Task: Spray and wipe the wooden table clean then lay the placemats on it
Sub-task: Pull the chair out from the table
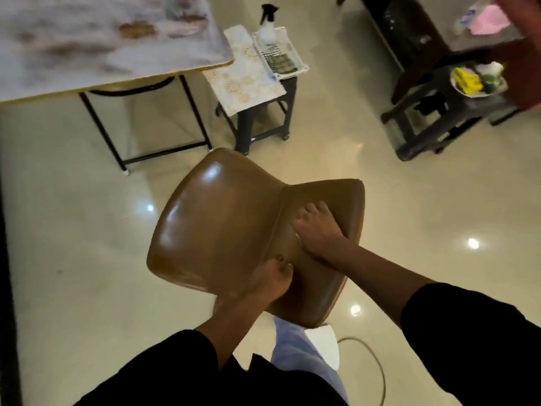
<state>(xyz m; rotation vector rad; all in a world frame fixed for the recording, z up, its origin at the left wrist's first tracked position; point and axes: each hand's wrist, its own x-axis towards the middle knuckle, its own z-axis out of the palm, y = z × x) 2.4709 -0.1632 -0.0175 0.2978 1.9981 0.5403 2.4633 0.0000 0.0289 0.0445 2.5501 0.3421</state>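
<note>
A brown padded chair (222, 218) fills the middle of the view, and both my hands hold it. My left hand (272, 279) grips the near edge where the seat meets the backrest. My right hand (316, 230) lies over the backrest with its fingers curled round the edge. The table (87, 42) stands at the upper left, with a marbled top and black legs. On a dark stool to its right lie patterned placemats (246, 80). Beside them a white basket (284, 57) holds a spray bottle (268, 27) and a folded cloth.
A dark low bench (433, 112) at the right carries a dish with yellow and green items. A pink cloth (489, 20) lies at the top right. A grey cable (377, 364) loops on the glossy tiled floor near my legs.
</note>
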